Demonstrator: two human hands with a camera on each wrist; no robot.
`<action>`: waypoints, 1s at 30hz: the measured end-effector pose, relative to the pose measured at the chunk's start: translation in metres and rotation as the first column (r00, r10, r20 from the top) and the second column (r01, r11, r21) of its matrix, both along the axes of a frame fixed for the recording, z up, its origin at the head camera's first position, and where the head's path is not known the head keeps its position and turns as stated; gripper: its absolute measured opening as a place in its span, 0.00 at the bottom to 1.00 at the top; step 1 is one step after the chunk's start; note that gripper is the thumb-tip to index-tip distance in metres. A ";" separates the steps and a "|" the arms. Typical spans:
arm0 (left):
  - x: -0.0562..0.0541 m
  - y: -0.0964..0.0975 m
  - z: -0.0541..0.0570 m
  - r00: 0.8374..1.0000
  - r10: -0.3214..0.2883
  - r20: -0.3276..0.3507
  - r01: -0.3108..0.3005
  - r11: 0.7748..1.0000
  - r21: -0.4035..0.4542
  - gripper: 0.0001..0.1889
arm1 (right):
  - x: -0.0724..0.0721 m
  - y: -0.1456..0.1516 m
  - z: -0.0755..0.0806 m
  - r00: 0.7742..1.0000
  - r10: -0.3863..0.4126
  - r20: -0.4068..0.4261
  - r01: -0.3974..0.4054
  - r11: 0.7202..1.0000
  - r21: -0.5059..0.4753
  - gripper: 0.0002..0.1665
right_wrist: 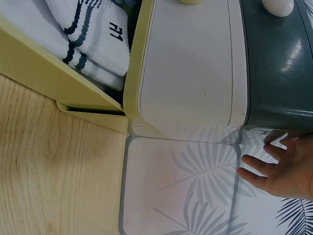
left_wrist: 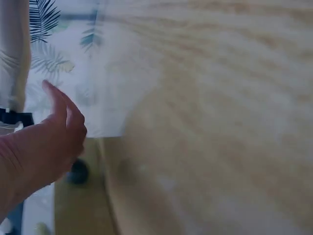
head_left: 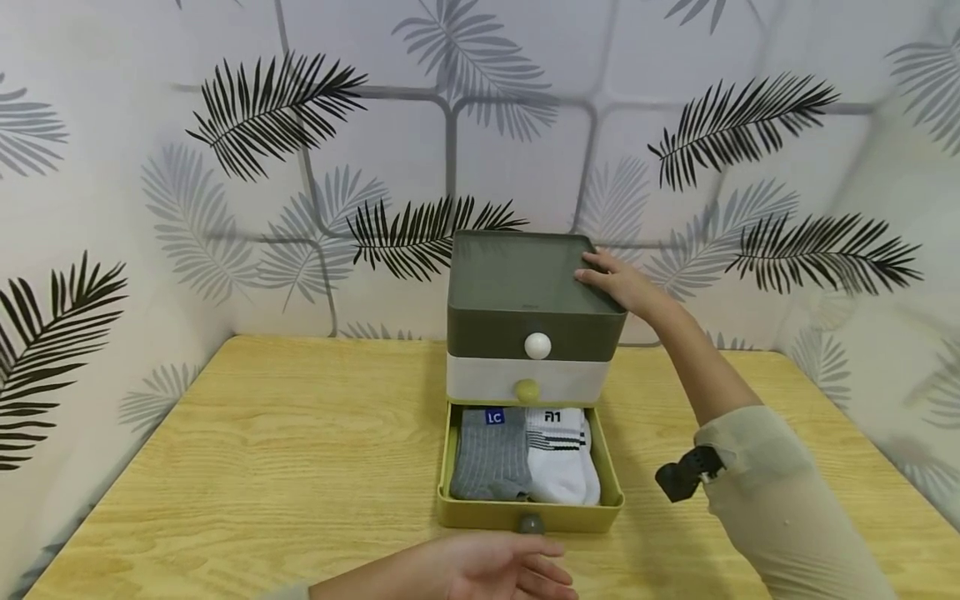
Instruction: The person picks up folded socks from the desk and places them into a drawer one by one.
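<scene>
A small chest of drawers stands on the table, with a dark green top section [head_left: 536,275], a white middle drawer [head_left: 480,379] and a yellow-green bottom drawer [head_left: 570,518] pulled out. Inside the bottom drawer lie folded grey socks [head_left: 491,458] and white socks [head_left: 558,467] side by side. My right hand [head_left: 618,283] rests at the right edge of the dark green top, fingers spread. Just in front of the bottom drawer's dark grey knob [head_left: 531,524] is my left hand [head_left: 502,568], palm turned sideways, fingers loosely bent and holding nothing.
The chest stands near the back of a wood-grain table [head_left: 322,442]. Behind it hangs a leaf-patterned wall covering [head_left: 405,158]. A white knob [head_left: 537,346] and a yellow-green knob [head_left: 527,390] stick out from the upper drawers. A black camera [head_left: 686,473] sits on my right forearm.
</scene>
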State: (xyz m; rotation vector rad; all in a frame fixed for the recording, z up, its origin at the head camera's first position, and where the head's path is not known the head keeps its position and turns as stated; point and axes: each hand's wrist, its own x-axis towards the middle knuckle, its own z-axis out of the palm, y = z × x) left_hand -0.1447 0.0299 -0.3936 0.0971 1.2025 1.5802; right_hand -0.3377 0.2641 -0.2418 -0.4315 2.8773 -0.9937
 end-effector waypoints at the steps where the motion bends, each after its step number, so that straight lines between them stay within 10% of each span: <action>1: 0.000 0.001 0.006 0.998 -0.019 -0.052 0.020 0.999 0.028 0.19 | 0.000 0.000 0.001 1.000 0.000 -0.002 0.000 1.000 0.001 0.40; 3: -0.003 0.002 0.018 0.978 -0.009 -0.207 0.028 0.996 0.085 0.19 | 0.000 0.001 0.002 1.000 -0.003 -0.006 0.003 1.000 -0.002 0.39; 5: -0.012 0.005 0.031 0.889 0.020 -0.457 0.012 0.998 0.067 0.16 | 0.000 0.002 0.003 1.000 -0.005 -0.011 0.005 1.000 -0.001 0.39; 6: -0.018 0.007 0.036 0.801 0.013 -0.599 -0.007 1.000 0.013 0.15 | -0.001 0.003 0.004 1.000 -0.006 -0.013 0.006 1.000 -0.001 0.39; 7: -0.025 0.009 0.039 0.676 -0.019 -0.736 -0.043 0.997 -0.066 0.14 | -0.001 0.003 0.004 1.000 -0.007 -0.013 0.007 1.000 0.001 0.39; 9: -0.039 0.013 0.042 0.370 -0.192 -0.909 -0.174 0.947 -0.271 0.15 | -0.001 0.004 0.003 1.000 -0.013 -0.010 0.013 1.000 0.000 0.40; 11: -0.051 0.017 0.039 0.111 -0.432 -0.895 -0.312 0.840 -0.444 0.19 | -0.001 0.005 0.001 1.000 -0.015 -0.006 0.015 1.000 0.002 0.39; 12: -0.057 0.019 0.035 0.035 -0.523 -0.851 -0.351 0.791 -0.501 0.22 | -0.001 0.005 0.000 1.000 -0.015 -0.003 0.015 1.000 0.001 0.39; 14: -0.064 0.023 0.028 -0.066 -0.668 -0.741 -0.392 0.701 -0.596 0.27 | -0.001 0.005 -0.002 1.000 -0.013 -0.001 0.013 1.000 0.001 0.39; 17: -0.070 0.027 0.019 -0.119 -0.755 -0.645 -0.382 0.635 -0.672 0.32 | -0.001 0.003 -0.004 1.000 -0.008 0.000 0.008 1.000 -0.005 0.39; 30: -0.083 0.031 0.015 -0.025 -0.759 -0.650 -0.284 0.629 -0.724 0.35 | 0.000 0.000 -0.002 1.000 -0.004 -0.008 0.004 1.000 -0.013 0.40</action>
